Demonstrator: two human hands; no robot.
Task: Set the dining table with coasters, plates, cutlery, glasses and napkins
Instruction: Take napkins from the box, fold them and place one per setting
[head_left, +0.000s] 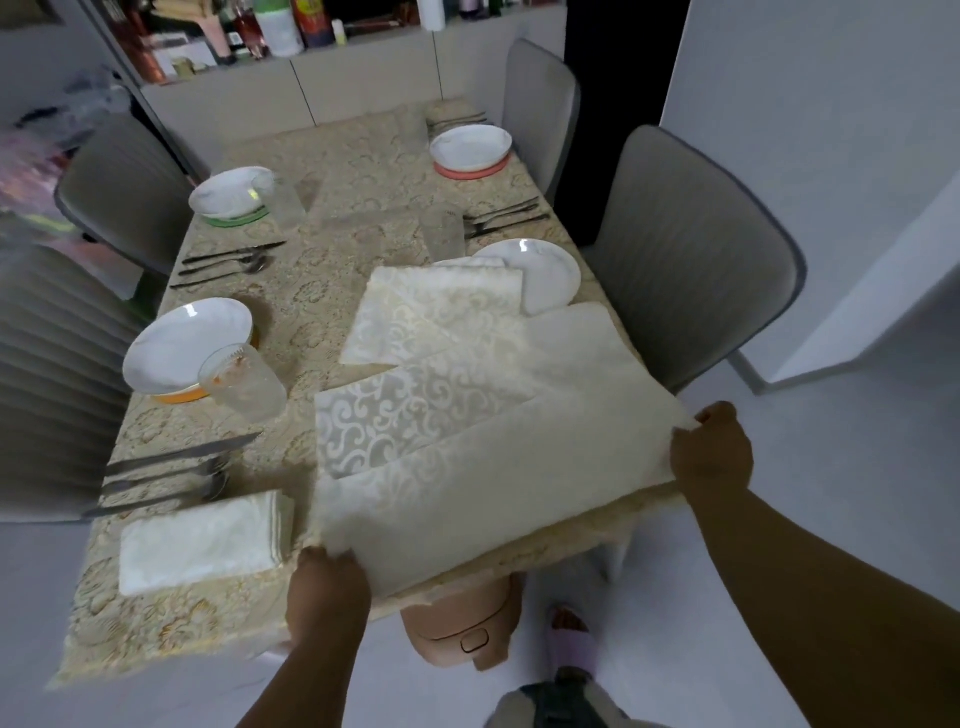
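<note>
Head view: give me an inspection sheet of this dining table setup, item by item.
Surface: table under a beige patterned cloth.
Job's things: four plates on coasters, though the near right one's coaster is hidden; glasses; cutlery sets; folded napkin at near left; napkins spread at near right.
Clutter: nothing seen on the table.
Fingers: left hand and right hand each grip an edge of the large napkin.
Cables: nothing seen.
Surroundings: grey chairs; shelf with bottles; pink bin under the table.
</note>
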